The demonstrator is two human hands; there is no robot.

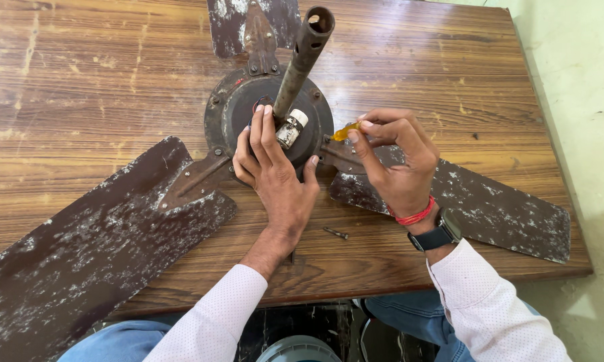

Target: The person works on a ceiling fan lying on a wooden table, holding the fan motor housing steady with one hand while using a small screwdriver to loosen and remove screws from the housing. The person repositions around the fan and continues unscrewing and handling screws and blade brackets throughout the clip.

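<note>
Where the wooden table (81, 80) fills the frame: old ceiling fan, motor housing (238, 110) at upper centre, rusty down rod (302, 57) rising toward the top edge. Left hand (275, 171) laid flat on the housing, fingers spread, beside the small white capacitor (292, 127). Right hand (392, 161) pinched shut on a yellow-handled screwdriver (345, 131), tip at the right blade bracket (339, 155). Loose screw (335, 233) on the table at lower centre. Paint-flecked blades (94, 248) lower left, right and top.

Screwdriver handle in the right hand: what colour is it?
Translucent yellow-orange screwdriver handle, pinched in the right hand; head view.
</note>
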